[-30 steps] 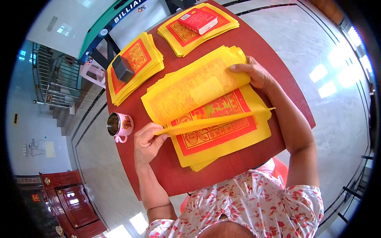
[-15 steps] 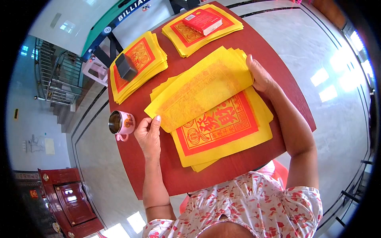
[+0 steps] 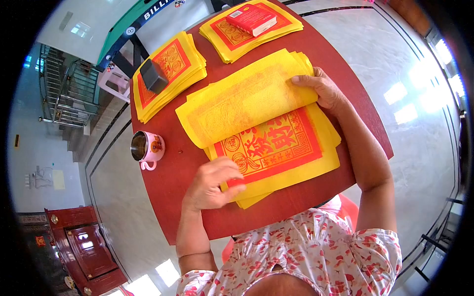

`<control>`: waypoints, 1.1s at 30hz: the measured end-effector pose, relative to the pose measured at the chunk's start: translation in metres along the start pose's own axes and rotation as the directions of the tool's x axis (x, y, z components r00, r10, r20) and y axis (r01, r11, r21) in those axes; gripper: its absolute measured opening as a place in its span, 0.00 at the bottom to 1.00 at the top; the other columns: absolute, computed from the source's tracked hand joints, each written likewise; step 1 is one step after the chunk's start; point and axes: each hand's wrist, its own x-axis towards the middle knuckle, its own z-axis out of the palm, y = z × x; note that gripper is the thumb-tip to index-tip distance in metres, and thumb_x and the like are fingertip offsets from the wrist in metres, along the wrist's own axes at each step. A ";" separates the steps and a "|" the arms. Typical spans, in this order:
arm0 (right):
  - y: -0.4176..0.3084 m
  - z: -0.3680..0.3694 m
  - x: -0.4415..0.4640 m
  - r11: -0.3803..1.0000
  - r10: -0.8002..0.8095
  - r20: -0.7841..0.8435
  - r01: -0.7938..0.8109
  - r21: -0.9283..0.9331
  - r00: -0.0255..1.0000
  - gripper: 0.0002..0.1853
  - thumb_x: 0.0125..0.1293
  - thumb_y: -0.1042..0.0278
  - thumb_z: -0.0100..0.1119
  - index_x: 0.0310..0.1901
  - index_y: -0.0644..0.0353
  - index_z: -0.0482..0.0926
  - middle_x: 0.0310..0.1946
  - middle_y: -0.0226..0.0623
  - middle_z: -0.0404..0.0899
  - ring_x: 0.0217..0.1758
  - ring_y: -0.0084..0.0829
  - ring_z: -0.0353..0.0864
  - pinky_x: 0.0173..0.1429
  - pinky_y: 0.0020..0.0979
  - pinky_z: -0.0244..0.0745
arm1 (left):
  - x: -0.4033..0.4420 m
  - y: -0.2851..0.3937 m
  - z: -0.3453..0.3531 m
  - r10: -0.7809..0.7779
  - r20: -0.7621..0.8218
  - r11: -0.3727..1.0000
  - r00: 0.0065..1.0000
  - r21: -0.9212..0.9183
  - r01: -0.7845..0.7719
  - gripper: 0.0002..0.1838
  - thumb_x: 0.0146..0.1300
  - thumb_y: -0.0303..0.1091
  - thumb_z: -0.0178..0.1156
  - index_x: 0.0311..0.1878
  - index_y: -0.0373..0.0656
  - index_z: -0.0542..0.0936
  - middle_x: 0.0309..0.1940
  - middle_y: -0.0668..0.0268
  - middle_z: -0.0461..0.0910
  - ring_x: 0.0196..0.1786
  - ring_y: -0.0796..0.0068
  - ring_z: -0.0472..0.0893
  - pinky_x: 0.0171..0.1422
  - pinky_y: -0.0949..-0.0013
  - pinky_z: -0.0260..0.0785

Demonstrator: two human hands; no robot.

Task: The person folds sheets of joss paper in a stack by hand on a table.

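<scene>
Right hand (image 3: pixel 323 89) clamps turned-back yellow paper sheets (image 3: pixel 247 98), thumb on top, now alone: the loosely curled, seemingly empty left hand (image 3: pixel 213 183) has left them for the red-printed yellow paper stack (image 3: pixel 284 154) by the tabletop's (image 3: pixel 227 224) near edge, contact unclear.

Pink mug (image 3: pixel 154 147) obstructs the left table edge (image 3: pixel 161 204); gap toward yellow sheets (image 3: pixel 247 96) seems passable.

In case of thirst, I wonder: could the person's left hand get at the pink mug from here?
Probably yes: the left hand is near the pink mug, with nothing bulky on the tabletop between them.
</scene>
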 end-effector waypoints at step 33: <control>0.004 -0.009 0.005 1.000 -0.008 0.016 0.008 -0.010 1.000 0.19 0.55 0.69 0.64 0.47 0.69 0.73 0.40 0.42 0.79 0.40 0.29 0.81 0.46 0.31 0.78 | 0.002 -0.006 0.012 -0.026 0.474 0.999 0.880 0.049 0.003 0.18 0.41 0.29 0.67 0.37 0.38 0.73 0.39 0.57 0.72 0.45 0.57 0.71 0.50 0.62 0.65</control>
